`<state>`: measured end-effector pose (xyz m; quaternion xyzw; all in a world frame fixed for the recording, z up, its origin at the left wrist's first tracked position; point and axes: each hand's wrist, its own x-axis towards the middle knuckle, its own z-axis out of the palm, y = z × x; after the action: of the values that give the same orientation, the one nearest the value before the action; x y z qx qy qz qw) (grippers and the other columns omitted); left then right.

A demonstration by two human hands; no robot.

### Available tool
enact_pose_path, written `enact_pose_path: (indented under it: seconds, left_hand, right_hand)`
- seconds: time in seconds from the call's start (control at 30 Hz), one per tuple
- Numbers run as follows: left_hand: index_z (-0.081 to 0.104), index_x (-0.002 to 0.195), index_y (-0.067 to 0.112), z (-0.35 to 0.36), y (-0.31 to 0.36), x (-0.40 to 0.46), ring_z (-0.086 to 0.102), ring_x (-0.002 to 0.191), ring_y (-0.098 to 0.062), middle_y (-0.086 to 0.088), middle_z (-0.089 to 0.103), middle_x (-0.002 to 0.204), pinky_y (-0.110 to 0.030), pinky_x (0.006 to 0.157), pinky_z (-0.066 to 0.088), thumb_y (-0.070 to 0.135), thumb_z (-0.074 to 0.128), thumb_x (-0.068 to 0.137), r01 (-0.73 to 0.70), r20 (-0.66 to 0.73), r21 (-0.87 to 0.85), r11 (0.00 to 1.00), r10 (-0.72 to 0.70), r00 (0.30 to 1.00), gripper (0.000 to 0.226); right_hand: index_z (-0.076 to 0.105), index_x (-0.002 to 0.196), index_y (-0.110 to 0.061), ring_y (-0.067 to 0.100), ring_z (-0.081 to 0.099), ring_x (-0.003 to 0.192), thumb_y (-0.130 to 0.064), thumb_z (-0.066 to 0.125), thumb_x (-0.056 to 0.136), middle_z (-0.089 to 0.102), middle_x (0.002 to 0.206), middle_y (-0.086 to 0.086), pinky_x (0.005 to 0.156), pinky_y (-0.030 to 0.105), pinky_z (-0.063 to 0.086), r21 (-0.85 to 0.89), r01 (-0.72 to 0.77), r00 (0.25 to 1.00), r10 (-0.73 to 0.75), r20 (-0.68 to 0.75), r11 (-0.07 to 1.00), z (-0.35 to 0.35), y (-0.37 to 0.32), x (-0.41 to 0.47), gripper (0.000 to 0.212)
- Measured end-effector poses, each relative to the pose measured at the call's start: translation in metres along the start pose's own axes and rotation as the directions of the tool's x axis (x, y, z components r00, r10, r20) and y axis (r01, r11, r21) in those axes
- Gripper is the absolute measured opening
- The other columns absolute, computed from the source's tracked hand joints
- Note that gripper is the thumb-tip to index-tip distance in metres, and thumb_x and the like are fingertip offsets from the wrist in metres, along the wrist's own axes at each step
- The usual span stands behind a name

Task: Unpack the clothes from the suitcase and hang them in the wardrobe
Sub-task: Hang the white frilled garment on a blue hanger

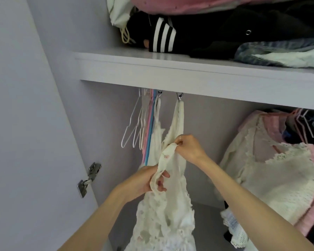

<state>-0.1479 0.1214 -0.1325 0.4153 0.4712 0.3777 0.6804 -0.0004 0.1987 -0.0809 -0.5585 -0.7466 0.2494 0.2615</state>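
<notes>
Cream lace dress point(170, 205) hangs from a hanger hook point(179, 96) under the shelf point(170, 73). Left hand point(149, 180) grips its bunched fabric; right hand point(188, 147) pinches the fabric above.

Lace dress point(163, 205): cream cloth, open textured weave, matt. Wardrobe shelf point(188, 69): smooth painted panel, faint sheen. Door hinge point(89, 178): shiny bare metal. Empty hangers point(134, 127): thin, smooth white coating. Crochet top point(279, 171): knitted, nubbly. Striped cuff point(162, 36): ribbed knit, matt.
</notes>
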Motion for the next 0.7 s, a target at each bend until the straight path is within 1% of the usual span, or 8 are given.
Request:
enact_pose_path:
  seconds: [0.07,0.13,0.2,0.27,0.33,0.4,0.5,0.7]
  left_hand:
    - [0.06,0.068,0.006,-0.014,0.006,0.002,0.041,0.044,-0.011,0.001,0.04,0.049,-0.028,0.056,0.05,0.023,0.049,0.095,-0.034,-0.078,-0.041,0.999,0.031,0.997,0.033]
    - [0.054,0.07,0.005,-0.026,0.013,0.002,0.036,0.041,-0.011,0.003,0.037,0.048,-0.024,0.048,0.042,0.018,0.049,0.094,-0.097,-0.152,-0.065,0.993,0.086,0.985,0.028]
    - [0.05,0.069,0.006,-0.035,0.017,0.0,0.033,0.039,-0.01,0.003,0.035,0.047,-0.023,0.046,0.038,0.014,0.048,0.094,-0.136,-0.185,-0.05,0.989,0.125,0.975,0.027]
    - [0.046,0.068,0.009,-0.043,0.02,-0.003,0.028,0.037,-0.009,0.003,0.031,0.045,-0.023,0.046,0.032,0.013,0.046,0.094,-0.142,-0.209,-0.063,0.988,0.126,0.97,0.027]
    - [0.041,0.064,0.012,-0.05,0.02,-0.005,0.024,0.036,-0.009,0.004,0.028,0.044,-0.024,0.047,0.027,0.013,0.045,0.094,-0.14,-0.229,-0.099,0.985,0.115,0.967,0.031]
    - [0.039,0.061,0.013,-0.056,0.021,-0.007,0.023,0.036,-0.009,0.004,0.027,0.044,-0.025,0.048,0.026,0.013,0.045,0.094,-0.144,-0.25,-0.079,0.986,0.12,0.961,0.034]
    - [0.042,0.057,0.012,-0.06,0.021,-0.01,0.025,0.037,-0.01,0.002,0.029,0.044,-0.024,0.046,0.029,0.012,0.046,0.094,-0.136,-0.284,-0.024,0.99,0.124,0.951,0.037]
    - [0.045,0.043,0.017,-0.076,0.025,-0.016,0.023,0.035,-0.011,0.0,0.027,0.044,-0.022,0.042,0.029,0.011,0.046,0.093,-0.182,-0.358,-0.098,0.978,0.136,0.924,0.05]
  right_hand:
    - [0.069,0.077,-0.007,0.009,0.049,0.065,-0.006,0.061,0.083,0.054,0.067,-0.004,0.059,0.018,0.038,0.041,-0.049,0.997,0.046,0.057,0.998,0.002,0.002,0.01,0.011]
    - [0.064,0.071,-0.01,0.009,0.045,0.054,-0.007,0.065,0.082,0.051,0.061,-0.001,0.05,0.016,0.037,0.169,-0.141,0.978,0.111,0.178,0.975,0.005,0.005,0.02,0.012]
    - [0.067,0.081,-0.01,0.009,0.049,0.056,-0.008,0.066,0.082,0.056,0.066,0.001,0.051,0.014,0.041,0.207,-0.227,0.927,0.146,0.345,0.952,0.008,0.005,0.027,0.003]
    - [0.067,0.098,-0.009,0.01,0.056,0.065,-0.008,0.063,0.084,0.062,0.079,0.003,0.06,0.017,0.048,0.222,-0.274,0.874,0.146,0.463,0.936,0.015,0.006,0.037,0.014]
    - [0.063,0.108,-0.006,0.012,0.06,0.071,-0.007,0.058,0.088,0.064,0.086,0.005,0.067,0.021,0.052,0.301,-0.299,0.886,0.146,0.439,0.906,0.023,0.003,0.048,0.021]
    - [0.059,0.112,-0.004,0.015,0.061,0.074,-0.015,0.055,0.093,0.063,0.085,0.005,0.069,0.023,0.052,0.424,-0.334,0.916,0.184,0.356,0.841,0.034,-0.005,0.062,0.022]
    - [0.059,0.103,-0.005,0.017,0.062,0.076,-0.029,0.051,0.096,0.063,0.084,0.006,0.065,0.024,0.053,0.585,-0.383,0.919,0.23,0.321,0.715,0.049,-0.021,0.079,0.027]
    - [0.058,0.096,-0.005,0.023,0.06,0.086,-0.021,0.058,0.091,0.061,0.095,0.013,0.069,0.028,0.054,0.617,-0.354,0.935,0.265,0.235,0.703,0.07,-0.035,0.097,0.016]
